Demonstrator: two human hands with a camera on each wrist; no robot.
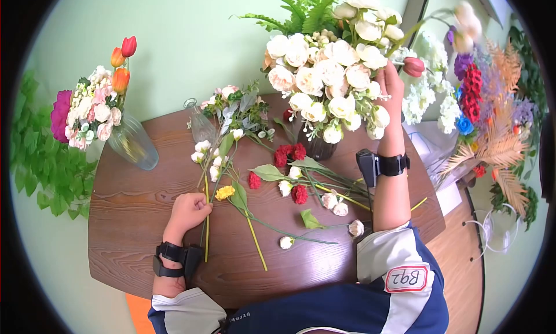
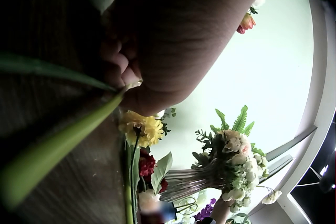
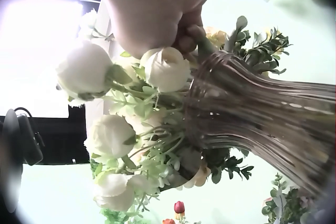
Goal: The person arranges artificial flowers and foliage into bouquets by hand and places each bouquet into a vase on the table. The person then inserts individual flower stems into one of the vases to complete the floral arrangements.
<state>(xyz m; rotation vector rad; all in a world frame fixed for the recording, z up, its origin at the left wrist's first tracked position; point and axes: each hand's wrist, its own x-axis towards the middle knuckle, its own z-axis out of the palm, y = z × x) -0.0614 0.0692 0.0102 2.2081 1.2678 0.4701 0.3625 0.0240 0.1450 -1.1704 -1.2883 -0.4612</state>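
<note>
My left hand (image 1: pixel 190 211) pinches green stems (image 1: pixel 207 230) at the table's left; its curled fingers and a thick yellow-green stem (image 2: pixel 58 153) show in the left wrist view. Beside it lies a yellow flower (image 1: pixel 225 193). My right hand (image 1: pixel 391 88) is at the right side of a large white and pale pink bouquet (image 1: pixel 329 72) standing in a vase (image 1: pixel 318 146). In the right wrist view, my right hand's curled fingers pinch a green stem (image 3: pixel 205 49) at the rim of the ribbed glass vase (image 3: pixel 262 108). The pink tulip (image 1: pixel 413 66) is close by that hand.
Red flowers (image 1: pixel 299 194), white roses and loose stems lie across the brown table (image 1: pixel 145 212). A small glass bottle (image 1: pixel 201 125) stands at the back. A glass vase (image 1: pixel 134 143) with tulips is at the left edge. More flowers (image 1: pixel 470 94) crowd the far right.
</note>
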